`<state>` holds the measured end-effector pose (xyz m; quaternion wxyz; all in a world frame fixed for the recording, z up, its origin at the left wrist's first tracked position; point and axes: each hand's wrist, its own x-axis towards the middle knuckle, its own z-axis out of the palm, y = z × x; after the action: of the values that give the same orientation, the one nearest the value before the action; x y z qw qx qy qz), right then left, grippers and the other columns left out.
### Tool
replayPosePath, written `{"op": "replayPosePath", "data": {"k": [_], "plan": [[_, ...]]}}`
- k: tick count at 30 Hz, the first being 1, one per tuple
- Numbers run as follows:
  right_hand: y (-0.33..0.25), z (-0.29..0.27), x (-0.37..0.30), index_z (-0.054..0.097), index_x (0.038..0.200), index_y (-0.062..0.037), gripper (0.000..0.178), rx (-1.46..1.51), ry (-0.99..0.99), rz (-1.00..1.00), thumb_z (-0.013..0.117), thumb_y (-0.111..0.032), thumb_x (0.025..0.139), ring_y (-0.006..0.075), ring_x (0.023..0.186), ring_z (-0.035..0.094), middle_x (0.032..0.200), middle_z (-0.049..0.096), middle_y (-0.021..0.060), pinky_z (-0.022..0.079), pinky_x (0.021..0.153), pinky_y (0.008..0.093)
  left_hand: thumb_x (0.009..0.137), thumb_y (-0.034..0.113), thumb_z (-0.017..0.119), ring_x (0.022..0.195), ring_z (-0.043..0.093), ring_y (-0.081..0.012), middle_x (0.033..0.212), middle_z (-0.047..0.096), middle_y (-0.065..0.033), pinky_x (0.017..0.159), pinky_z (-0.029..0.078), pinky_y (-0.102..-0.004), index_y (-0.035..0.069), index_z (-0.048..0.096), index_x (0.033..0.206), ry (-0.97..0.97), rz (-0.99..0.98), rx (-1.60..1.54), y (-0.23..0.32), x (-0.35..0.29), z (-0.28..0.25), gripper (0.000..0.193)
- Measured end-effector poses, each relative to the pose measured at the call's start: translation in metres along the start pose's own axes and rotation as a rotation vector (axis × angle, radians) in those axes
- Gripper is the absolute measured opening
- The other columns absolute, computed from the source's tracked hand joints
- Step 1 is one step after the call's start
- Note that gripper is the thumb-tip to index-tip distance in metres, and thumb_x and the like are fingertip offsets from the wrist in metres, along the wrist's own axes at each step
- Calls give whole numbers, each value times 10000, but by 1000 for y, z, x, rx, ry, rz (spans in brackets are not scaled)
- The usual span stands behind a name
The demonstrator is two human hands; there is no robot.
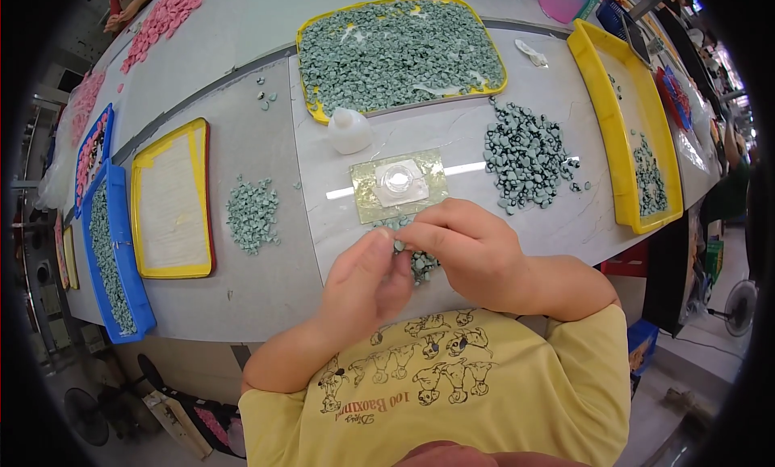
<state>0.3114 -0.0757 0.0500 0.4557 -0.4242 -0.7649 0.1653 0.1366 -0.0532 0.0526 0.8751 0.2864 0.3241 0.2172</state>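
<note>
My left hand [365,280] and my right hand [478,247] meet in front of my chest, fingertips together. Between them a small green piece [399,246] is pinched; its exact kind is too small to make out. Partly hidden under my hands lies a little heap of similar green pieces [421,265]. Just beyond the fingers, a small clear round dish [399,179] stands on a white pad upon a yellowish square sheet [366,199]. Behind it is a white squeeze bottle [349,133].
A yellow-rimmed tray [504,73] full of green pieces stands at the back. To the right are a dark-and-green heap [526,156] and a yellow bin [601,104]. Leftward lie a green heap [252,214], a paper-lined tray [171,201] and a blue bin [139,293]. Someone's hand [121,19] shows far left.
</note>
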Motion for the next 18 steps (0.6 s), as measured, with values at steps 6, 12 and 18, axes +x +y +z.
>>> {"op": "replayPosePath", "data": {"k": [6,12,18], "plan": [[0,8,0,621,989,-14,329,54,0,59,566,72,677,203,699,564,848,597,86,464,587,270,955,395,293,430,187,-65,531,235,40,376,152,-210,84,415,794,-22,-66,-152,3,4,-2,370],[3,8,1,523,1134,58,421,-62,-135,-117,545,-20,720,236,740,545,922,572,126,431,635,311,944,386,356,450,229,-65,548,285,38,400,176,-216,82,432,824,-10,3,-163,-3,2,-12,336],[0,12,2,490,1147,89,447,-98,-197,-128,535,-30,718,246,724,532,919,551,141,425,628,325,946,379,359,458,243,-58,568,311,41,396,191,-211,82,438,835,55,30,-138,-4,1,-12,326]]}}
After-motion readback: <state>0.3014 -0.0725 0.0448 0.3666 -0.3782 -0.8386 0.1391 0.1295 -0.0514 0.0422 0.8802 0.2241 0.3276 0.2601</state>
